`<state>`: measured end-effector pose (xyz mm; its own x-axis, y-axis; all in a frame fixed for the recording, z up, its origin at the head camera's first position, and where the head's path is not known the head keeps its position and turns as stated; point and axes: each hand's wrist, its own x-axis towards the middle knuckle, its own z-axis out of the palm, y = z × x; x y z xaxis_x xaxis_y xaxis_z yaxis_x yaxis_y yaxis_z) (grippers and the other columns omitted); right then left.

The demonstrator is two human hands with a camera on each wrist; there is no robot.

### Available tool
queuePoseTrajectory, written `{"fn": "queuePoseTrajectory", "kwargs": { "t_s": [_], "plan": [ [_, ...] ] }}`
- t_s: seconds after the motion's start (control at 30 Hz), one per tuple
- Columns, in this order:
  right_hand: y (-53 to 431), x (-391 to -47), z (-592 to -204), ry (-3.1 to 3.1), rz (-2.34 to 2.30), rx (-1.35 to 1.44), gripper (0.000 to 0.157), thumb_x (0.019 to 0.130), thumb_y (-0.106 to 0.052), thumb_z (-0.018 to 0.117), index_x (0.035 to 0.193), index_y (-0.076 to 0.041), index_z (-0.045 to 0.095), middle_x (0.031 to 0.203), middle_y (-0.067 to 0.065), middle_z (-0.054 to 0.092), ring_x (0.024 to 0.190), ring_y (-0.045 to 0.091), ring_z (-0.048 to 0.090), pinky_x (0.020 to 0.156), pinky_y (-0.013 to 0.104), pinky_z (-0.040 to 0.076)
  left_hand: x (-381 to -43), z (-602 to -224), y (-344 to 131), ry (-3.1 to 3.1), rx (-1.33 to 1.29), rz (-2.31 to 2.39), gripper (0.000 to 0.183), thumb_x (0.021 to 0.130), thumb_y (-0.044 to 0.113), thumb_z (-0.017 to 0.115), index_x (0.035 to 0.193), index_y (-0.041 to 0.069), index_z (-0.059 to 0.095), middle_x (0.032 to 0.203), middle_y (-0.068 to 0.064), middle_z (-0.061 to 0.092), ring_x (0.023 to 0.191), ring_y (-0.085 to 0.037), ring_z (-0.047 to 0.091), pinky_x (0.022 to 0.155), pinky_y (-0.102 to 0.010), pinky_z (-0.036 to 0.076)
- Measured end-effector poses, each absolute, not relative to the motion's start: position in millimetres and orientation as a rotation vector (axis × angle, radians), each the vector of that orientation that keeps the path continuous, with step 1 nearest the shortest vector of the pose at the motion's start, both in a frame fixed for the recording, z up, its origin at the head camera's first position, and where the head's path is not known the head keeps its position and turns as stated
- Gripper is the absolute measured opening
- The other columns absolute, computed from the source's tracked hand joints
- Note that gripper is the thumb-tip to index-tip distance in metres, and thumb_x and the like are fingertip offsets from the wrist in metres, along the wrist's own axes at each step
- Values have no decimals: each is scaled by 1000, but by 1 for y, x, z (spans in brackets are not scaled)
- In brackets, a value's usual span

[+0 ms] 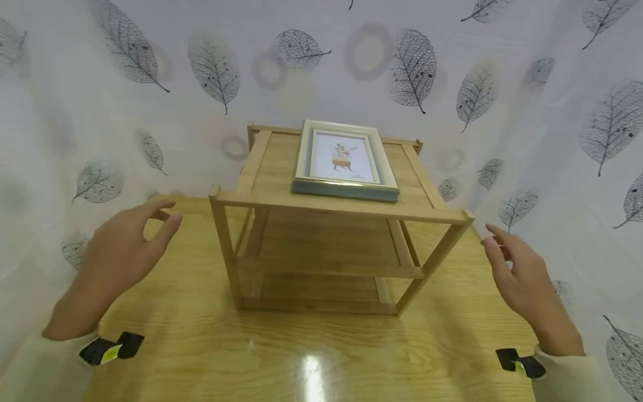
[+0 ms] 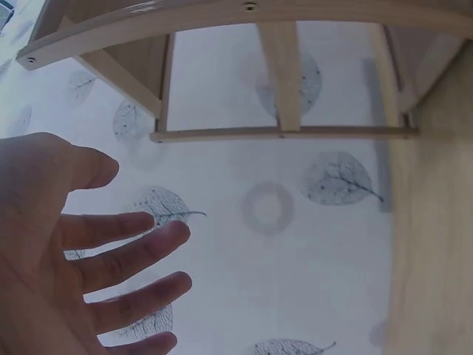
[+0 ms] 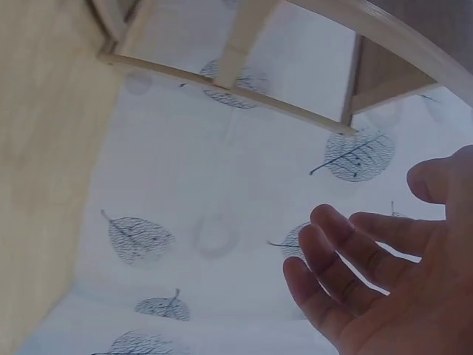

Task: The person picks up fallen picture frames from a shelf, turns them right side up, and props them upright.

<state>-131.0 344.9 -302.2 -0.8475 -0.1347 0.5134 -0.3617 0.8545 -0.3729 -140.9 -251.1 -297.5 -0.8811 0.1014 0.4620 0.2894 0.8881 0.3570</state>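
A wooden three-tier shelf rack (image 1: 321,204) stands on the floor between my two hands. Flat on its top board lies a picture frame (image 1: 387,162) with a pale border, a blue-grey side and a print of a plant in a pot. My left hand (image 1: 123,243) hovers left of the rack, apart from it, fingers loosely bent and holding nothing. On the other side, my right hand (image 1: 522,273) hangs in the air near the rack's front right corner, also holding nothing. Both wrist views show relaxed, spread fingers, with the rack's side rails beyond.
A white curtain (image 1: 321,95) printed with grey leaves and rings hangs behind the rack and along both sides. The floor (image 1: 241,357) is light wood-grain and reflects a bright light at the front. Each sleeve carries a black strap (image 1: 132,343) at the wrist.
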Motion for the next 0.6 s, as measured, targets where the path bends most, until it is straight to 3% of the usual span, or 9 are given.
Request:
{"fn": "queuePoseTrajectory", "kwargs": {
  "t_s": [0.1, 0.17, 0.27, 0.5, 0.6],
  "plan": [
    [344, -138, -282, -2577, 639, 315, 45, 109, -20, 45, 148, 1, 47, 118, 27, 64, 91, -10, 50, 62, 15, 38, -146, -282, -246, -2628, -242, -675, 48, 106, 40, 48, 139, 7, 58, 111, -26, 70, 53, -24, 53, 46, -33, 35],
    [341, -141, -268, -2583, 625, 281, 46, 109, -23, 45, 148, 0, 48, 118, 27, 64, 88, -18, 41, 62, 18, 37, -150, -272, -242, -2628, -218, -713, 50, 106, 43, 47, 139, 9, 59, 110, -25, 71, 63, -32, 61, 50, -36, 39],
    [333, -147, -247, -2565, 622, 244, 46, 108, -27, 47, 146, -1, 51, 115, 26, 66, 85, -16, 40, 64, 20, 35, -155, -254, -235, -2627, -197, -744, 52, 105, 46, 46, 139, 9, 59, 106, -21, 73, 84, -39, 67, 58, -40, 42],
    [311, -163, -210, -2537, 697, 222, 46, 106, -34, 51, 144, -8, 57, 110, 19, 66, 84, -1, 47, 68, 26, 34, -161, -219, -216, -2588, -188, -721, 54, 105, 48, 44, 138, 9, 62, 104, -20, 74, 63, -30, 63, 48, -38, 34],
    [301, -167, -200, -2580, 721, 225, 49, 105, -38, 50, 146, -11, 55, 113, 19, 67, 86, 5, 47, 71, 30, 34, -164, -207, -210, -2595, -174, -713, 56, 104, 50, 43, 139, 11, 62, 109, -22, 72, 60, -30, 61, 52, -40, 38]
  ]
}}
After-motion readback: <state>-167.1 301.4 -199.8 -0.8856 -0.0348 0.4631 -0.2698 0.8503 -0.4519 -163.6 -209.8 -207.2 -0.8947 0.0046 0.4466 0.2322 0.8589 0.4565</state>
